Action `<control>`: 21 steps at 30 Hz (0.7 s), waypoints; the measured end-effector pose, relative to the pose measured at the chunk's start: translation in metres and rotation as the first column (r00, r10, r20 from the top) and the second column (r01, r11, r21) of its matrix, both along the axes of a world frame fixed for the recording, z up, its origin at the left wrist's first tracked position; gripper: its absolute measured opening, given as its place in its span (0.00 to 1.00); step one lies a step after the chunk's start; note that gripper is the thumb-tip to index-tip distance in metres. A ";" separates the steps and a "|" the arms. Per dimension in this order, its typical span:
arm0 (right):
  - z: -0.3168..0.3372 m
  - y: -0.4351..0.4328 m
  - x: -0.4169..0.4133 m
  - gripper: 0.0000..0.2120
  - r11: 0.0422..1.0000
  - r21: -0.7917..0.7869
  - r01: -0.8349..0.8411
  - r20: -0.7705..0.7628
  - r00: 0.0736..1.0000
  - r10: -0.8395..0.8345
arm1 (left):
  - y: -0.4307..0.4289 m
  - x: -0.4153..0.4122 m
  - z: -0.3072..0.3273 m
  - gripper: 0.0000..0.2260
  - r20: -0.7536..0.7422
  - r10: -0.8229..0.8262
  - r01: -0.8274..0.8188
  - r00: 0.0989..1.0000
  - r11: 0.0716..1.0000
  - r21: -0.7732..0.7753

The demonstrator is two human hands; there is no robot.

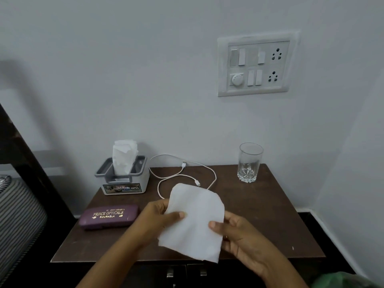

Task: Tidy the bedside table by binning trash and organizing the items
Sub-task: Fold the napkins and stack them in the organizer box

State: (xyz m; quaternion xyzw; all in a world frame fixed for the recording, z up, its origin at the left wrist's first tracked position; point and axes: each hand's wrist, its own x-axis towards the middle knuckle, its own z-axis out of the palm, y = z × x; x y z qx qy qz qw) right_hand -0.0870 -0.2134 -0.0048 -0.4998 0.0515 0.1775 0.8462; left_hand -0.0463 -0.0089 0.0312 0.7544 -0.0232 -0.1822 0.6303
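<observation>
both hands, left hand [160,217] and right hand [234,231], pinch the tissue [193,221] at lower centre; swinging it back might snag the cable [187,173] or tip the glass [249,163].

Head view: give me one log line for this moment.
left hand: holding tissue | right hand: holding tissue | cable: loose on table | glass: upright
</observation>
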 end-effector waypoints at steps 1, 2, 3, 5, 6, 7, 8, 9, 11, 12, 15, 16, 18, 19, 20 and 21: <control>0.000 0.003 0.000 0.16 0.999 -0.027 0.031 0.008 0.999 -0.031 | 0.002 -0.001 -0.003 0.08 -0.009 0.012 -0.012 1.000 1.000 -0.025; 0.000 0.005 0.001 0.15 0.996 -0.047 0.070 0.021 0.997 -0.069 | 0.003 -0.002 -0.004 0.10 -0.021 0.024 -0.025 1.000 0.998 -0.058; 0.001 0.006 0.002 0.13 0.993 -0.060 0.105 0.040 0.994 -0.103 | 0.004 -0.003 -0.005 0.10 -0.030 0.037 -0.040 0.999 0.994 -0.103; 0.005 0.008 0.005 0.12 0.984 -0.088 0.154 0.080 0.986 -0.147 | 0.007 -0.006 -0.005 0.09 -0.061 0.045 -0.057 0.997 0.976 -0.208; 0.008 0.009 0.007 0.11 0.979 -0.116 0.170 0.113 0.981 -0.157 | 0.008 -0.007 -0.004 0.09 -0.076 0.036 -0.055 0.996 0.963 -0.264; 0.012 0.010 0.008 0.10 0.972 -0.150 0.181 0.157 0.975 -0.157 | 0.010 -0.007 -0.002 0.10 -0.090 0.028 -0.055 0.996 0.948 -0.315; 0.017 0.011 0.009 0.10 0.964 -0.192 0.185 0.206 0.968 -0.144 | 0.012 -0.008 0.000 0.09 -0.099 0.018 -0.052 0.995 0.933 -0.357; 0.022 0.011 0.011 0.10 0.950 -0.252 0.186 0.261 0.958 -0.119 | 0.015 -0.008 0.001 0.08 -0.100 0.011 -0.049 0.995 0.920 -0.389; 0.031 0.012 0.012 0.15 0.898 -0.388 0.209 0.367 0.928 -0.058 | 0.022 -0.006 0.003 0.10 -0.083 -0.013 -0.023 0.996 0.906 -0.422; 0.035 0.011 0.013 0.19 0.874 -0.432 0.225 0.407 0.913 -0.034 | 0.026 -0.006 0.004 0.10 -0.071 -0.029 -0.005 0.997 0.901 -0.434; 0.045 0.011 0.014 0.22 0.836 -0.490 0.247 0.492 0.870 0.031 | 0.037 -0.004 0.006 0.06 -0.040 -0.094 0.064 0.995 0.879 -0.473; 0.049 0.012 0.014 0.22 0.826 -0.502 0.258 0.517 0.855 0.048 | 0.040 -0.004 0.007 0.07 -0.046 -0.101 0.065 0.994 0.866 -0.495; 0.056 0.015 0.015 0.20 0.818 -0.505 0.276 0.573 0.816 0.079 | 0.047 -0.002 0.007 0.10 -0.101 -0.125 0.045 0.987 0.820 -0.571; 0.059 0.017 0.016 0.19 0.820 -0.501 0.277 0.594 0.799 0.093 | 0.051 -0.001 0.007 0.11 -0.139 -0.139 0.027 0.980 0.794 -0.608; 0.062 0.020 0.017 0.18 0.823 -0.501 0.266 0.603 0.790 0.111 | 0.054 0.001 0.010 0.11 -0.159 -0.164 0.031 0.973 0.784 -0.619; 0.065 0.023 0.019 0.17 0.827 -0.505 0.245 0.603 0.786 0.136 | 0.057 0.003 0.013 0.12 -0.165 -0.188 0.057 0.968 0.807 -0.588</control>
